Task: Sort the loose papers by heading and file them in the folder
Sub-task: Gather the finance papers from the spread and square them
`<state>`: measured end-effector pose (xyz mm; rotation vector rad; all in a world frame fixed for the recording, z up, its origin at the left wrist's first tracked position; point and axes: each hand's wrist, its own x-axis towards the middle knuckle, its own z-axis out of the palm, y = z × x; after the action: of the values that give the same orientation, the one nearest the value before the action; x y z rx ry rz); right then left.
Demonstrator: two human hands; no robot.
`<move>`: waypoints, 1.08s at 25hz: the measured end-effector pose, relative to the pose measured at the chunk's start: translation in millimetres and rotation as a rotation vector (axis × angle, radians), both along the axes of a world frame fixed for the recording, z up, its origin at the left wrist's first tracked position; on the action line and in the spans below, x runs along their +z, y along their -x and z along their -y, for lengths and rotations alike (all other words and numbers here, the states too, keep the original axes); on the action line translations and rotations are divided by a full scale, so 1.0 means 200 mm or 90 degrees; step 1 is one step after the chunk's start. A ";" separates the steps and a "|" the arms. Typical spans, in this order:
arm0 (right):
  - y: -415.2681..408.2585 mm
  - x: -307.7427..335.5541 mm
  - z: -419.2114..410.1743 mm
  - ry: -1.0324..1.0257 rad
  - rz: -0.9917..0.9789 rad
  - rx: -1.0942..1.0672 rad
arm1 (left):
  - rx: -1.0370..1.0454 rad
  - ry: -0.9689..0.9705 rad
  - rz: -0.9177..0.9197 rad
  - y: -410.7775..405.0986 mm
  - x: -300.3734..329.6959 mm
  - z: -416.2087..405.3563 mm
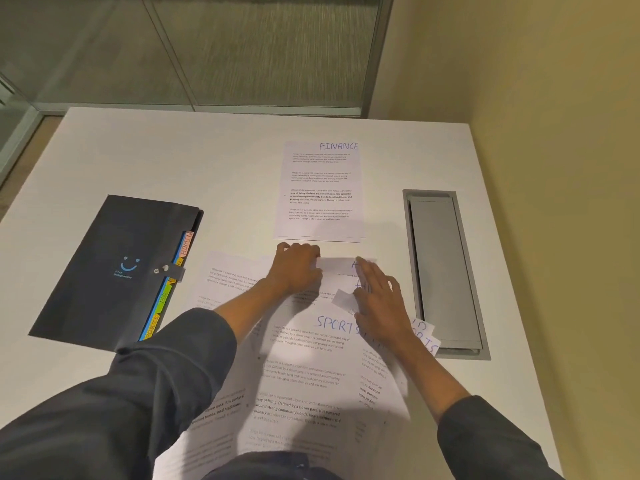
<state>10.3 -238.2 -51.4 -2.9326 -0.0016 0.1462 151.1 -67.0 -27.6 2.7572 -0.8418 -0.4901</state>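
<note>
A black folder (pixel 114 271) is lying closed at the left of the white table (pixel 225 161), coloured tabs showing along its right edge. Right of it, the left hand (pixel 298 266) is curling its fingers over the far edge of a sheet in the loose pile of papers (pixel 304 368), gripping it. The right hand (pixel 379 299) is lying flat on the same pile, fingers straight and spread, pressing down. Beyond both hands a FINANCE sheet (pixel 320 190) is lying apart. Farthest right, a grey cable hatch (pixel 445 271) is sitting in the table.
</note>
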 end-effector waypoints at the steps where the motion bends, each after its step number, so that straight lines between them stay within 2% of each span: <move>1: 0.00 0.01 0.00 -0.007 0.023 0.006 | -0.025 0.026 0.013 0.01 0.01 -0.02; 7: 0.04 -0.01 -0.01 0.007 0.070 0.020 | -0.137 0.021 0.066 0.10 0.05 -0.10; 10: 0.06 -0.01 -0.01 -0.036 0.153 0.028 | -0.182 0.032 0.021 0.15 0.07 -0.13; 11: 0.06 -0.01 -0.01 -0.045 0.169 0.033 | -0.152 0.054 -0.017 0.16 0.09 -0.14; 14: 0.08 -0.03 -0.01 -0.032 0.188 0.074 | 0.063 0.188 -0.169 0.15 0.10 -0.20; 16: 0.10 -0.05 0.00 -0.028 0.190 0.112 | 0.146 0.218 -0.170 0.13 0.05 -0.26; 19: 0.13 -0.05 -0.02 -0.046 0.195 0.149 | 0.169 0.120 -0.126 0.08 -0.03 -0.35; 22: 0.14 -0.03 -0.05 -0.065 0.207 0.166 | 0.075 -0.027 -0.107 0.02 -0.06 -0.35; 27: 0.14 -0.01 -0.05 -0.071 0.168 0.148 | -0.032 -0.118 -0.102 -0.06 -0.07 -0.20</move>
<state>-16.9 -228.0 -53.0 -2.8081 -0.3787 -0.2012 163.7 -26.7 -42.1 2.8178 -0.8684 -0.8264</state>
